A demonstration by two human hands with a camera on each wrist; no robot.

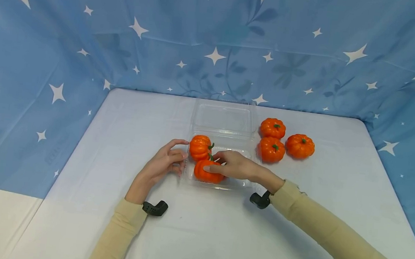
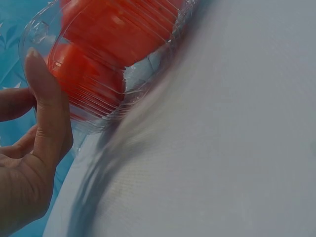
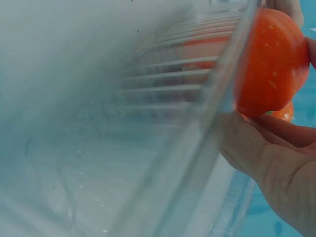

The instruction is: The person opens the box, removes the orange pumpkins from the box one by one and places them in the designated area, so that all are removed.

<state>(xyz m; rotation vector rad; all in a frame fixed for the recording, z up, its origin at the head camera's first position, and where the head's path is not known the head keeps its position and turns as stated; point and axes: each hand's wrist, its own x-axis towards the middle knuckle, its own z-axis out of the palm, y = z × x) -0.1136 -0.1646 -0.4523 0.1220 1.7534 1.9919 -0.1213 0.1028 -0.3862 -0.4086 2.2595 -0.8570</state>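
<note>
A clear plastic container [image 1: 237, 183] lies with its lid [image 1: 223, 118] folded back behind it. In its left part are two orange pumpkins: one at the back left [image 1: 200, 147], and a front one [image 1: 203, 171] that my right hand [image 1: 237, 166] grips with thumb and fingers. In the right wrist view, that hand [image 3: 281, 163] holds the pumpkin [image 3: 271, 61] by the container's wall. My left hand [image 1: 163, 162] touches the container's left edge, fingers loosely bent; in the left wrist view its thumb lies against the clear wall [image 2: 98, 111].
Three more orange pumpkins sit right of the container: one at the back [image 1: 272, 128], one in front of it [image 1: 271, 150] and one farther right [image 1: 300, 146]. They rest on a white table [image 1: 189, 236] with a blue star-patterned cloth [image 1: 172, 26] behind it.
</note>
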